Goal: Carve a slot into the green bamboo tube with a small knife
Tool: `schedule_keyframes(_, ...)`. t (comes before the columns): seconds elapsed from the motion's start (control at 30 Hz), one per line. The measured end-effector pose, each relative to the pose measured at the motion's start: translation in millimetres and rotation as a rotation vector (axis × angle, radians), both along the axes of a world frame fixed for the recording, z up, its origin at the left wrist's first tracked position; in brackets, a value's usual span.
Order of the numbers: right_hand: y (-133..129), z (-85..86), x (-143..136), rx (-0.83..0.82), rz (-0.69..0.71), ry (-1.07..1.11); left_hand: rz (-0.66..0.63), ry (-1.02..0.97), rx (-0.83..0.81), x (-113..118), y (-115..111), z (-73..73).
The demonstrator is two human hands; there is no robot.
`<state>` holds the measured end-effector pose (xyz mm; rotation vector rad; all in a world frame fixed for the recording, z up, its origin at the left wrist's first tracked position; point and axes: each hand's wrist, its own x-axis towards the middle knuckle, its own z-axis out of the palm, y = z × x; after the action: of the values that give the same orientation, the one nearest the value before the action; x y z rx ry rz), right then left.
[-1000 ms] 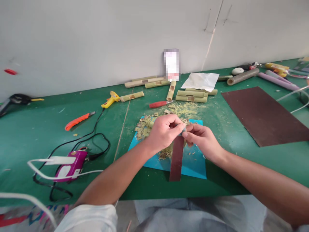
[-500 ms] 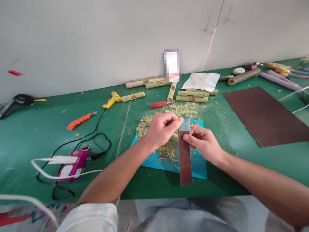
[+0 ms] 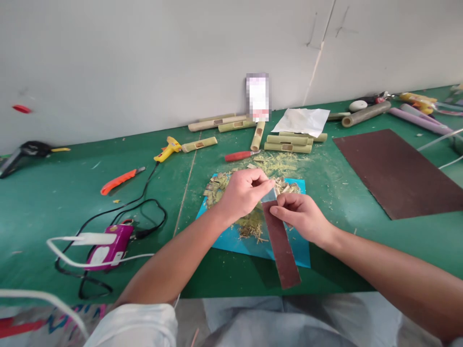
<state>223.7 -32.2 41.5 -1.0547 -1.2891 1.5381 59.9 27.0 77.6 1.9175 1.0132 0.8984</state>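
A narrow strip of brown sandpaper (image 3: pixel 281 246) hangs down between my hands, its upper end folded over to show a grey-blue back. My left hand (image 3: pixel 243 192) pinches that folded end between thumb and fingers. My right hand (image 3: pixel 302 214) grips the strip's right edge just below the fold, thumb in front. Under them lies a blue sheet (image 3: pixel 233 248) bearing bamboo chips (image 3: pixel 217 187) and thin shavings (image 3: pixel 253 232). Behind the sheet is a red-handled knife (image 3: pixel 238 156), with pale dust scattered to its right.
Cut bamboo tubes (image 3: pixel 288 148) lie at the back near a white paper (image 3: pixel 302 121). To the left are an orange utility knife (image 3: pixel 119 182), a yellow glue gun (image 3: pixel 168 149) and a purple power strip (image 3: pixel 115 246) with cables. A large sandpaper sheet (image 3: pixel 398 173) lies on the right.
The strip has tilted: its folded top has shifted left and its lower end has swung right. My right hand has moved slightly left and down; my left hand has barely moved.
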Motion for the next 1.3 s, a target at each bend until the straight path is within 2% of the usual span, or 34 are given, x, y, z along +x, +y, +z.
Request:
schedule_keyframes(0.17,0.4,0.9,0.9,0.006,-0.055,0.011,-0.004,0.062,0.094,-0.8,-0.8,2.5)
schedule_keyframes(0.37,2.6,-1.0,2.9,0.007,-0.114,0.011,-0.158,0.219,0.245,-10.3,4.8,11.4)
schedule_keyframes(0.5,1.9,-4.0,3.3,-0.001,-0.094,0.031,-0.138,0.132,0.289,-13.3,5.5,13.6)
schedule_keyframes(0.57,0.3,-4.9,3.3,-0.014,-0.068,0.036,-0.088,0.098,0.262,-11.8,3.3,14.3)
schedule_keyframes(0.67,-2.2,-4.9,3.4,-0.020,-0.090,0.030,-0.013,0.080,0.121,-7.5,-1.2,14.4)
schedule_keyframes(0.8,-2.8,-3.6,3.0,-0.024,-0.093,0.026,-0.024,0.020,-0.083,-2.1,-4.6,12.6)
schedule_keyframes(1.0,-2.4,-1.9,1.8,-0.039,-0.058,0.002,-0.040,0.117,-0.043,-3.5,-1.1,11.9)
schedule_keyframes(1.3,4.6,-1.5,7.7,-0.059,-0.038,-0.018,-0.034,0.077,-0.194,-6.8,5.8,12.9)
